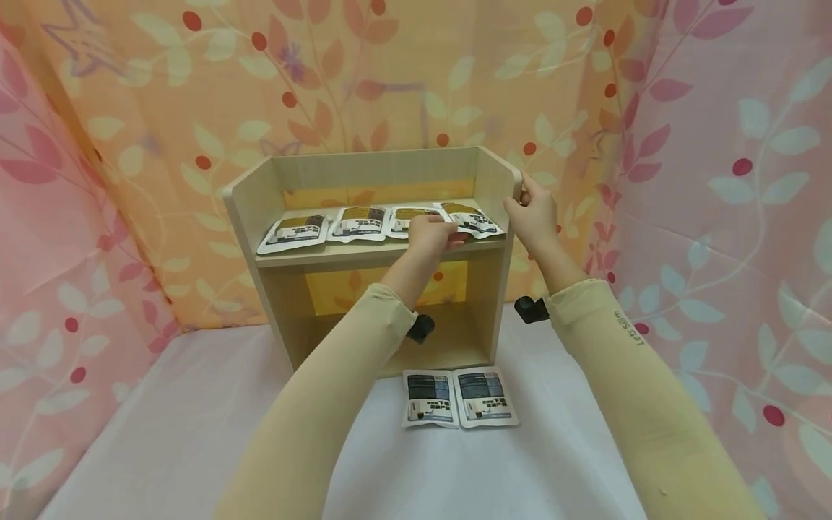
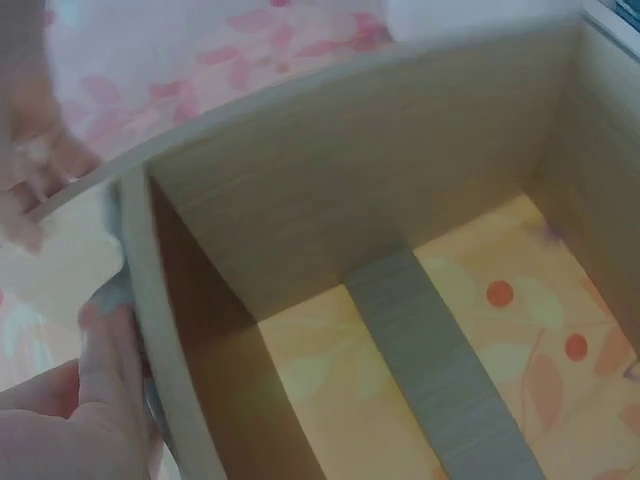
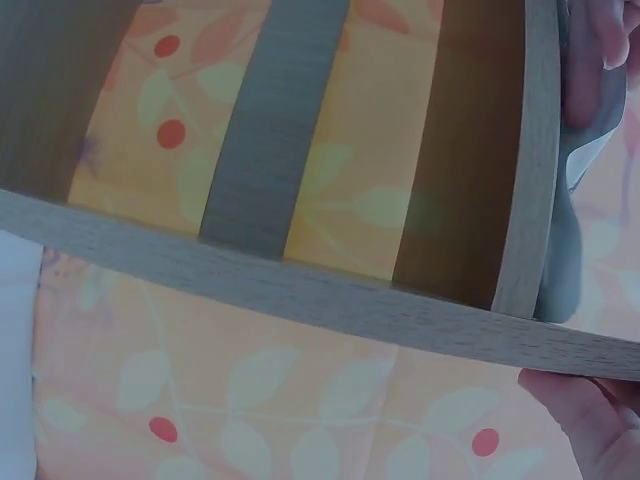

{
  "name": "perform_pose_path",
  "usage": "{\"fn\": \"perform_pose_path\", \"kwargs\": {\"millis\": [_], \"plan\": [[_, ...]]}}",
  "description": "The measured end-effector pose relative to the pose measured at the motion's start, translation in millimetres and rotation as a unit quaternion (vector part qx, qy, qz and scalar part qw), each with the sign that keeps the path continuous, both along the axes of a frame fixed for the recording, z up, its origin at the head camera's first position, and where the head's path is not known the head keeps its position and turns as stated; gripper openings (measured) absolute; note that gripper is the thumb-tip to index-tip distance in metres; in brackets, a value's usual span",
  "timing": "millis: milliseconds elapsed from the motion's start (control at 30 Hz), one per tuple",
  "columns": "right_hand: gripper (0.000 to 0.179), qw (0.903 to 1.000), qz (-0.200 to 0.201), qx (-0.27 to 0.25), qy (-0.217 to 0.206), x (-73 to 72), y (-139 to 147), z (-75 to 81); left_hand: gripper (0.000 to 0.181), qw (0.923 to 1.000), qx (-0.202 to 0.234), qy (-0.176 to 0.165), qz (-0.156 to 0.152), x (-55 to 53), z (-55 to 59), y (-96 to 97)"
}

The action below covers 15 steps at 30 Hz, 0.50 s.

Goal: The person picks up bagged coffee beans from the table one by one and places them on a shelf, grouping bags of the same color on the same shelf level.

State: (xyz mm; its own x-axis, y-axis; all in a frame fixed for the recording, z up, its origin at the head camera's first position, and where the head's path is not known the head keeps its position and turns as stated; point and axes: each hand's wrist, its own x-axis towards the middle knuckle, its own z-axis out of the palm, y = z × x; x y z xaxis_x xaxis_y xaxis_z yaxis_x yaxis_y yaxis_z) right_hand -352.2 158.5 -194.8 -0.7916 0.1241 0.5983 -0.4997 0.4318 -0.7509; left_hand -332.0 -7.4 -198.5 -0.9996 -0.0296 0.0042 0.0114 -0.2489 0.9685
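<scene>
A small light-wood shelf unit [image 1: 377,251] carries a row of several flat white-edged pouches on its upper board. My left hand [image 1: 430,232] is at that board's front edge, its fingers on the rightmost pouch [image 1: 471,219] and overlapping the neighbouring pouch [image 1: 401,220]. From the left wrist, the fingers of this hand [image 2: 105,370] look nearly straight against the pouch. My right hand [image 1: 534,215] grips the front edge of the right side panel [image 1: 497,188]. In the right wrist view, part of the right hand [image 3: 590,415] shows on the panel's outer side.
Two more pouches [image 1: 429,399] lie side by side on the white tablecloth [image 1: 559,448], before the unit's lower compartment [image 1: 448,336]. Further left on the upper board are more pouches [image 1: 295,231]. Patterned curtains [image 1: 364,87] hang behind and at both sides.
</scene>
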Motion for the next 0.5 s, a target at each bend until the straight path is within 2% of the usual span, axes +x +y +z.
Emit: {"fn": "perform_pose_path", "kwargs": {"millis": [100, 200, 300, 367, 500], "plan": [[0.052, 0.9998, 0.009, -0.012, -0.012, 1.4, 0, 1.2, 0.041, 0.9999, -0.015, -0.002, -0.001, -1.3, 0.4, 1.4], [0.054, 0.9996, 0.012, -0.017, -0.020, 2.4, 2, 1.6, 0.041, 0.9999, -0.006, -0.010, -0.008, -0.9, 2.0, 1.6], [0.055, 0.9995, 0.016, -0.012, -0.023, 2.9, 3, 1.5, 0.044, 0.9989, 0.031, -0.030, -0.017, 1.7, 4.2, 0.8], [0.056, 0.9994, 0.022, -0.008, -0.026, 3.4, 2, 1.4, 0.051, 0.9963, 0.071, -0.041, -0.024, 4.5, 5.8, -0.1], [0.058, 0.9989, 0.031, -0.010, -0.035, 3.1, 1, 0.9, 0.065, 0.9912, 0.119, -0.040, -0.040, 10.9, 7.3, -2.3]]}}
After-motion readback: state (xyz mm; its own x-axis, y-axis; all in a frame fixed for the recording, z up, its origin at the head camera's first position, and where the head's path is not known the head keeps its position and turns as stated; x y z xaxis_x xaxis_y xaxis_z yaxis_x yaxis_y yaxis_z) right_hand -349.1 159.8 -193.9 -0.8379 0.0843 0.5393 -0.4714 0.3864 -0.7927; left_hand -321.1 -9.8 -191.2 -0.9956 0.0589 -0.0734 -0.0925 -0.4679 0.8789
